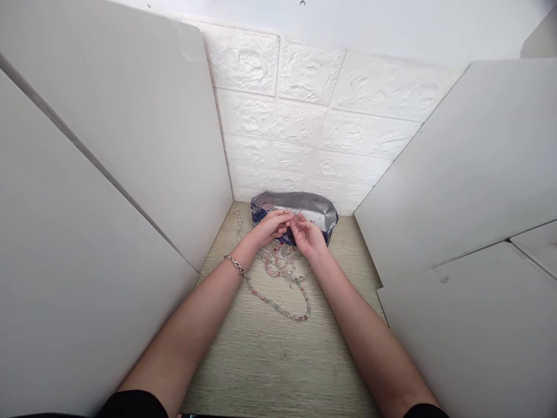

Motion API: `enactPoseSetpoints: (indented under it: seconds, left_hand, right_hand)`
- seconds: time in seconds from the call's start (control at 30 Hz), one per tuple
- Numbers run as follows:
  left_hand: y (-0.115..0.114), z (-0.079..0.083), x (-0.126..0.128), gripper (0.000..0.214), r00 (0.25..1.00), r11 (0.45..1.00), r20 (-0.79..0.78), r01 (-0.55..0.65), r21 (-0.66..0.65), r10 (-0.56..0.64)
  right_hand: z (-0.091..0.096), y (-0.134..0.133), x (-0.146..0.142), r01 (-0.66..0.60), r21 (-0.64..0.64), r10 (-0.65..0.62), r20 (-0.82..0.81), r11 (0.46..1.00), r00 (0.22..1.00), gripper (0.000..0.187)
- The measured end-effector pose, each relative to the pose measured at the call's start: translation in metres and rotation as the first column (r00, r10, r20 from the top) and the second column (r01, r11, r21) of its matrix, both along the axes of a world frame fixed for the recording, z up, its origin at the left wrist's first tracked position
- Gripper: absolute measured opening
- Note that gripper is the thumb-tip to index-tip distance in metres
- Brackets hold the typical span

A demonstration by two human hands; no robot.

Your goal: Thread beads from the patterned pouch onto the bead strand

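Observation:
My left hand (275, 225) and my right hand (308, 234) meet at the fingertips over the near edge of an open bag. Both are closed in a pinch; whatever lies between the fingers is too small to make out. The bag (304, 201) is dark blue outside and silver inside, with small loose beads (267, 206) in it. Below my hands a long string of pastel beads (282, 312) lies in loops on the surface. Part of the string is hidden behind my left wrist, which wears a chain bracelet (235, 265).
White panels (143, 116) rise close on the left, and more panels (470, 174) stand on the right. A white brick-pattern wall (296, 128) closes off the back. Under everything is a greenish wood-grain surface (274, 371).

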State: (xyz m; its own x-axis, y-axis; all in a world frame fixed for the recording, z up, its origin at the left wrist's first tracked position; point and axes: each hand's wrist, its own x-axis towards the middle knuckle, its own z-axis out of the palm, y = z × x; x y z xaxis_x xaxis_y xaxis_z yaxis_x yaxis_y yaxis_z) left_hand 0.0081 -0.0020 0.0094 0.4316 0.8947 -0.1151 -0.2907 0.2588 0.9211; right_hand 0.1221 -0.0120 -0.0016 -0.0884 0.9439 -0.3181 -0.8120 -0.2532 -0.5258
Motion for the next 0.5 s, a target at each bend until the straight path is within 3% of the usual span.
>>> enactPoseSetpoints:
  seconds: [0.5]
  left_hand:
    - [0.0003,-0.0002,-0.0003,0.021,0.999,0.999,0.047,0.002,-0.033,-0.001]
  right_hand:
    - [-0.0038,0.002,-0.0037,0.069,-0.063,-0.068,0.011,0.996,0.998,0.023]
